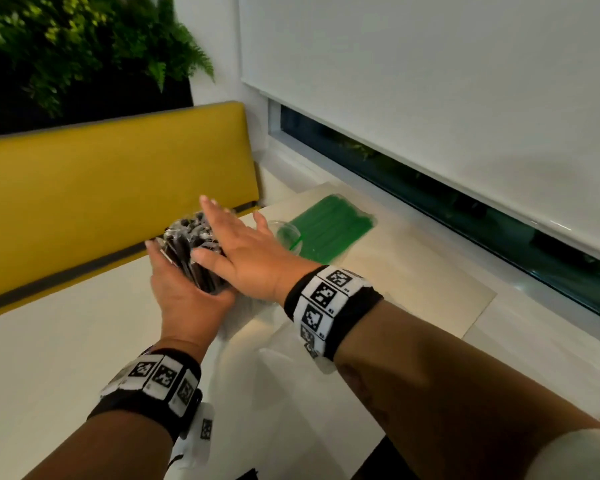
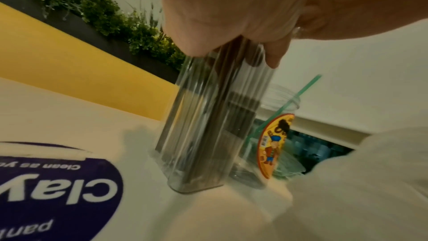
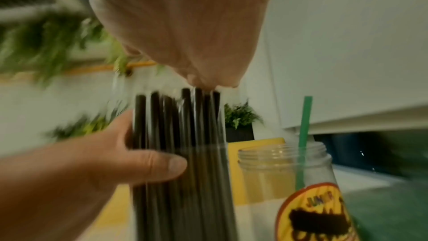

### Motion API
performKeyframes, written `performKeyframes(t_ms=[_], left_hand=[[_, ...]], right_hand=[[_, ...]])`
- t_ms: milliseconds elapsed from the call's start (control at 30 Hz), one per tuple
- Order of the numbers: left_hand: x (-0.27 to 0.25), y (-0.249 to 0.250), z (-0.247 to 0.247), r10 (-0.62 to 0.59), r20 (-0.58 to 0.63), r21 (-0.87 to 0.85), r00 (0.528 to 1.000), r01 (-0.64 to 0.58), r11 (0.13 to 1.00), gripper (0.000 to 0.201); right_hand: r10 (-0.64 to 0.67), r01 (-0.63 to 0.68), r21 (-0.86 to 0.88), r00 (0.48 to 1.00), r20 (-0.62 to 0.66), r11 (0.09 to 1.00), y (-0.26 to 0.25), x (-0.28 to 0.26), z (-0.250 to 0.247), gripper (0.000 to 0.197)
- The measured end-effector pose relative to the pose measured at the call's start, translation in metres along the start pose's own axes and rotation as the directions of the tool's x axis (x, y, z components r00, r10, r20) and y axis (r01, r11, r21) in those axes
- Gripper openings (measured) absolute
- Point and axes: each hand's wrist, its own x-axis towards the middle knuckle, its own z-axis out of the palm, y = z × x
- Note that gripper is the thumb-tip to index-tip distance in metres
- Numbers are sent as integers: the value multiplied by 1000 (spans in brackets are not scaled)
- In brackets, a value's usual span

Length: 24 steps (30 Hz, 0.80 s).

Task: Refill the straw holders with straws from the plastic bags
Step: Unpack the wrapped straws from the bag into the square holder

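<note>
Two hands on the black straws (image 1: 191, 251): left hand (image 1: 184, 289) grips the holder (image 2: 203, 125), right hand (image 1: 243, 251) flat-fingered tamps them; green bag (image 1: 329, 225) next.

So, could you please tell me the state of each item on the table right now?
Tall clear holder: upright, packed with black straws.
Left hand: grips the holder.
Right hand: flat, pressing the straw tops.
Labelled jar: lidless, holding one green straw.
Bag of green straws: lying flat.
</note>
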Motion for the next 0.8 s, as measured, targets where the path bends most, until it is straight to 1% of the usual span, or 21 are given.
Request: performKeyframes(t_ms=[67,100,133,200,233,267,333,367,400,433,467,500,533,567,600,633,667,700,733,767,800], left_hand=[[-13,7,-4,104,-37,201,994,-95,975,135],[-20,13,-6,218,-41,245,975,-202,948,130],[-28,22,-8,344,-44,255,938,-323,912,122],[-42,43,-4,568,4,208,823,-556,805,102],[-48,51,2,630,91,154,771,-636,756,92],[-55,59,10,661,232,101,714,-694,713,84],[-69,53,33,608,537,94,584,-758,645,79],[-76,44,45,524,661,153,538,-779,608,87],[-82,33,56,407,760,226,507,-792,567,99],[-86,23,67,294,825,276,483,-798,536,108],[-90,16,74,220,856,299,467,-796,526,110],[-94,13,85,184,879,290,441,-797,530,104],[-99,10,90,204,887,260,414,-813,521,88],[-103,9,99,293,871,201,394,-830,520,66],[-105,13,105,350,854,149,384,-826,543,45],[-105,14,113,388,843,98,373,-815,571,33],[-105,16,120,395,857,44,332,-810,585,27],[-104,19,127,383,889,-23,252,-810,586,25],[-102,30,131,322,934,-79,155,-789,609,23],[-98,39,134,269,960,-114,83,-757,643,22],[-95,49,135,204,977,-98,62,-718,689,29]], right_hand=[[36,-20,269,998,-57,963,-1,-16,-19,68],[71,-17,387,989,-126,922,2,-26,-31,66],[121,-12,480,973,-198,877,7,-37,-45,62],[256,-39,547,910,-327,837,26,-63,-71,48],[342,-102,525,858,-384,845,45,-78,-81,39],[439,-204,495,794,-421,845,66,-95,-89,31],[619,-477,402,678,-397,781,109,-130,-95,25],[704,-630,314,630,-330,711,129,-147,-92,24],[786,-760,210,570,-237,615,148,-162,-83,29],[856,-847,131,500,-129,515,165,-175,-68,43],[898,-892,107,440,-9,439,177,-185,-48,63],[910,-913,128,402,107,388,185,-193,-29,81],[903,-922,156,380,199,353,186,-197,-9,93],[891,-927,169,370,263,335,190,-199,8,98],[882,-929,173,366,297,327,193,-200,24,97],[880,-926,193,371,296,326,197,-200,36,92],[884,-915,239,384,267,325,202,-200,44,83],[896,-891,330,392,208,313,208,-200,48,75],[912,-838,463,388,133,289,217,-202,47,67],[927,-745,615,371,61,258,224,-205,41,61],[938,-620,751,346,1,227,233,-208,34,58]])
